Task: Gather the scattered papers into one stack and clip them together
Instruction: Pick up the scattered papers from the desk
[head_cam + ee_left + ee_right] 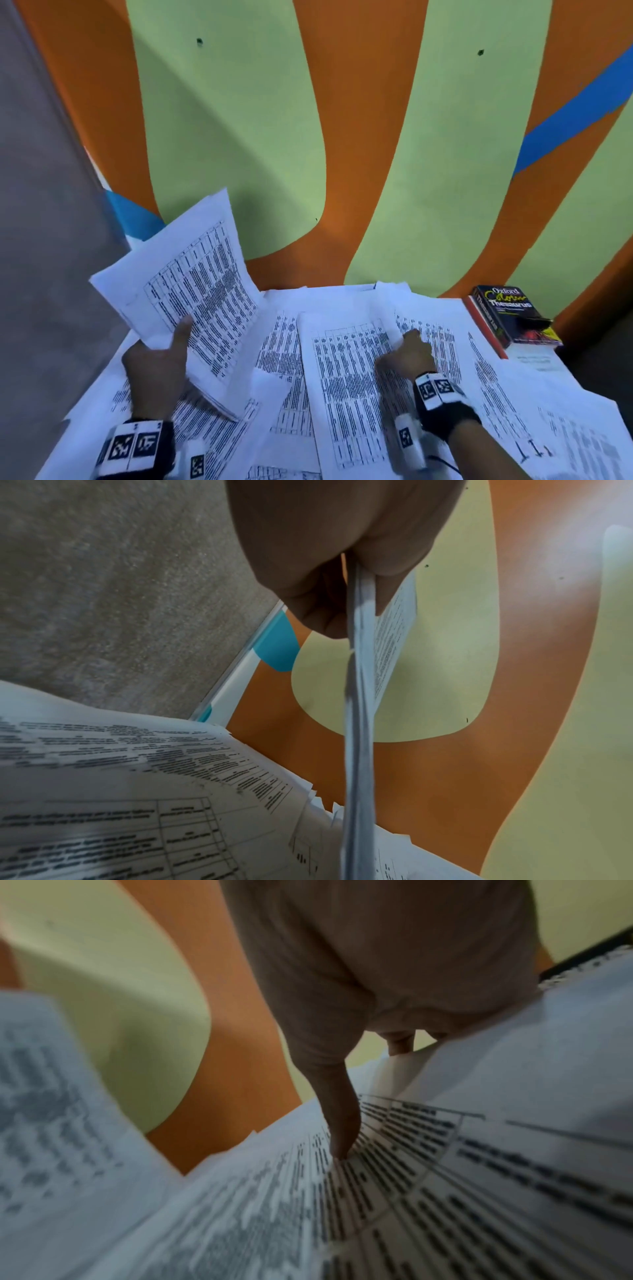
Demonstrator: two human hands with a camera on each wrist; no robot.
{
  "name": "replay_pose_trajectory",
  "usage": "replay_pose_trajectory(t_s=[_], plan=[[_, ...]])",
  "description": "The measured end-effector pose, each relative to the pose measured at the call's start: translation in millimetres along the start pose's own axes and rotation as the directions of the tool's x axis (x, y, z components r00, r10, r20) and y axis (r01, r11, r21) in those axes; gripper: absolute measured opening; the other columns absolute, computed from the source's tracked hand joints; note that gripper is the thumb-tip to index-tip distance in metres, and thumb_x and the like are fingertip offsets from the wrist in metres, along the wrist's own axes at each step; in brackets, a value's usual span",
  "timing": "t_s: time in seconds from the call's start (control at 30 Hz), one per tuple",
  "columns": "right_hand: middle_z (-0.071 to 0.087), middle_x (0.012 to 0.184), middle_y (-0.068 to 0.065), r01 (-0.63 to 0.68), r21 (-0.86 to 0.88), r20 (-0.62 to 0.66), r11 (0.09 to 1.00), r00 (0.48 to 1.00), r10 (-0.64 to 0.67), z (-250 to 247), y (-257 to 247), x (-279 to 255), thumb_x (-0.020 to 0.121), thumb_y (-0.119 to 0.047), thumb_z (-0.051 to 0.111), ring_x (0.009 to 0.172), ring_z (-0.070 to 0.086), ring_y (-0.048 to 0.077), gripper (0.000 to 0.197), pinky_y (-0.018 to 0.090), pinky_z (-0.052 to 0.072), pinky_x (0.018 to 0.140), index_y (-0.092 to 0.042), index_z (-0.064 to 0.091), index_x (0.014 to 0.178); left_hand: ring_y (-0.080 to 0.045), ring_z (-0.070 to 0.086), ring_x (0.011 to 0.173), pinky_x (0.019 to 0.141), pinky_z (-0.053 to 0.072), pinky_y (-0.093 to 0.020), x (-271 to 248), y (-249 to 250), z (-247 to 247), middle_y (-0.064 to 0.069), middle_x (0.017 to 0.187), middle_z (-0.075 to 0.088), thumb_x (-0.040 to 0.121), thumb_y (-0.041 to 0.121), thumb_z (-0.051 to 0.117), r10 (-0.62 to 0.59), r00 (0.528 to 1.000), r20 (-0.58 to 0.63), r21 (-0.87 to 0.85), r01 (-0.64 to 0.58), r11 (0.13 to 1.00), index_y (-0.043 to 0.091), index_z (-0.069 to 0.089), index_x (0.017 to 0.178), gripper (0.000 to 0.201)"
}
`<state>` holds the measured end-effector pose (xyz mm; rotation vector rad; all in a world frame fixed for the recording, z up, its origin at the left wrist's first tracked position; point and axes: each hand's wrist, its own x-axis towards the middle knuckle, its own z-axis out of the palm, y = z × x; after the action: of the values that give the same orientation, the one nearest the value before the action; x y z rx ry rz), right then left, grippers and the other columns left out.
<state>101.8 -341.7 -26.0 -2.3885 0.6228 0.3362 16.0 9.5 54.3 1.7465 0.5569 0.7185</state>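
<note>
Left hand (pixel 156 371) at 8 o'clock, thumb and fingers clamped on a raised sheaf of papers (pixel 191 294), right hand (pixel 406 353) at 5 o'clock, pinching a sheet (pixel 346 383) among loose papers covering the tabletop (pixel 565 401), thesaurus (pixel 513 318) at 3 o'clock.

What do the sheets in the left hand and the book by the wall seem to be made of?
Sheets: thin matte printer paper, judging by how they bend in the left hand. Book: paper pages, cover probably glossy card, since it shows a sheen.
</note>
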Motion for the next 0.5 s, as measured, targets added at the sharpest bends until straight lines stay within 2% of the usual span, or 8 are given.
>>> replay_pose_trajectory(t_s=[0.07,0.17,0.23,0.27,0.33,0.37,0.4,0.5], plan=[[0.059,0.114,0.022,0.026,-0.010,-0.009,1.000,1.000,-0.026,8,-2,-3,0.064,-0.019,0.079,0.099,0.063,0.036,0.069,0.040,0.055,0.082,0.001,0.039,0.117,-0.009,0.033,0.031,0.043,0.028,-0.023,-2,1,2,-0.005,0.046,0.038,0.082,0.029,0.072,0.014,1.000,-0.005,-0.001,-0.014,1.000,0.016,0.032,0.050,0.053],[0.068,0.094,0.019,0.064,0.038,-0.056,0.997,0.996,-0.062,9,1,-5,0.072,-0.012,0.073,0.086,0.067,0.033,0.035,0.039,0.058,0.076,0.005,0.059,0.099,-0.001,0.042,0.033,0.054,0.038,-0.024,-6,5,-2,-0.002,0.055,0.050,0.083,0.023,0.072,0.033,0.999,-0.018,-0.040,-0.034,0.999,0.012,0.047,0.061,0.036],[0.068,0.075,0.014,0.120,0.069,-0.105,0.990,0.988,-0.112,-3,3,-11,0.071,-0.013,0.073,0.074,0.067,0.030,0.019,0.036,0.057,0.068,0.002,0.068,0.082,0.011,0.051,0.044,0.055,0.045,-0.015,-9,10,-5,0.002,0.080,0.063,0.084,0.018,0.070,0.062,0.998,-0.010,-0.073,-0.062,0.995,0.009,0.054,0.081,0.019],[0.065,0.067,0.012,0.159,0.055,-0.137,0.986,0.979,-0.150,-11,2,-13,0.071,-0.013,0.072,0.070,0.066,0.029,0.013,0.034,0.055,0.065,-0.002,0.067,0.072,0.012,0.056,0.057,0.064,0.046,-0.013,-11,12,-8,-0.001,0.094,0.064,0.084,0.016,0.070,0.071,0.997,-0.010,-0.084,-0.072,0.994,0.009,0.056,0.090,0.016],[0.055,0.055,0.009,0.244,0.001,-0.234,0.970,0.943,-0.237,-33,-1,-20,0.074,-0.009,0.069,0.067,0.062,0.030,0.025,0.032,0.045,0.059,-0.007,0.052,0.055,-0.012,0.058,0.086,0.083,0.040,-0.025,-14,16,-10,-0.003,0.108,0.058,0.085,0.013,0.069,0.066,0.998,-0.021,-0.079,-0.067,0.995,0.010,0.056,0.101,0.021],[0.053,0.054,0.009,0.281,-0.034,-0.293,0.959,0.915,-0.278,-46,-4,-24,0.076,-0.007,0.067,0.066,0.060,0.032,0.031,0.033,0.041,0.058,-0.009,0.046,0.053,-0.016,0.054,0.093,0.086,0.037,-0.029,-15,18,-10,-0.002,0.107,0.056,0.086,0.012,0.068,0.058,0.998,-0.025,-0.079,-0.060,0.995,0.012,0.054,0.102,0.021],[0.054,0.055,0.010,0.327,-0.054,-0.339,0.944,0.883,-0.325,-62,-7,-29,0.078,-0.005,0.066,0.065,0.059,0.032,0.033,0.033,0.040,0.056,-0.009,0.044,0.054,-0.018,0.053,0.095,0.086,0.035,-0.030,-15,18,-10,-0.002,0.105,0.055,0.085,0.012,0.069,0.047,0.999,-0.022,-0.078,-0.049,0.996,0.013,0.054,0.100,0.021],[0.056,0.053,0.016,0.419,-0.050,-0.466,0.907,0.793,-0.392,-112,-19,-45,0.081,-0.004,0.065,0.053,0.055,0.029,0.025,0.032,0.041,0.049,-0.002,0.054,0.059,-0.019,0.056,0.093,0.083,0.037,-0.031,-11,11,-12,-0.002,0.100,0.059,0.085,0.011,0.070,0.050,0.999,-0.016,-0.072,-0.051,0.996,0.014,0.056,0.095,0.017]])
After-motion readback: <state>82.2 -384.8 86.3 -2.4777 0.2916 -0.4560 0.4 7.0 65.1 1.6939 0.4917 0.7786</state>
